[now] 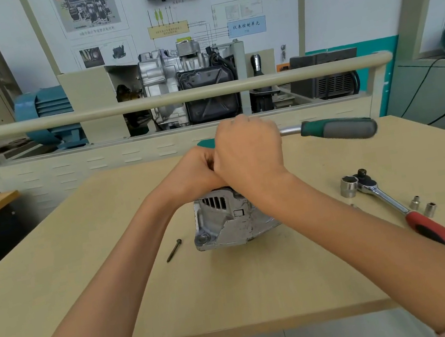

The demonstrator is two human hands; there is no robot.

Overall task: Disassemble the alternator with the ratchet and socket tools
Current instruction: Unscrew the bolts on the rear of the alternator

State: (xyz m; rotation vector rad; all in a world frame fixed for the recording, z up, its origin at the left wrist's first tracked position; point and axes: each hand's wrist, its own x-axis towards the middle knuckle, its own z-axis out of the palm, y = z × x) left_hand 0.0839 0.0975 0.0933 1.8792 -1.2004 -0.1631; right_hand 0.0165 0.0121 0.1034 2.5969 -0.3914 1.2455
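The alternator [227, 219] sat near the middle of your tabletop [61, 293], well back from the near edge, with bare wood open in front of it and to its left; a dark bolt [174, 250] lay just left of it, apart from the housing. To the right lay a red-handled ratchet [400, 208] with a large socket [348, 186] touching its head, and two small sockets [422, 206] just beside its shaft; the red grip reached toward the right edge. Your left hand [192, 170] was curled in a fist on top of the alternator; your right hand [247, 150] pressed against it, fingers wrapped round the head end of a green-handled ratchet [336, 129], whose grip stuck out level to the right, above the tabletop. Both hands hid the alternator's top and the ratchet's head, so what your left hand gripped, if anything, I could not tell; your right forearm covered the housing's right side.
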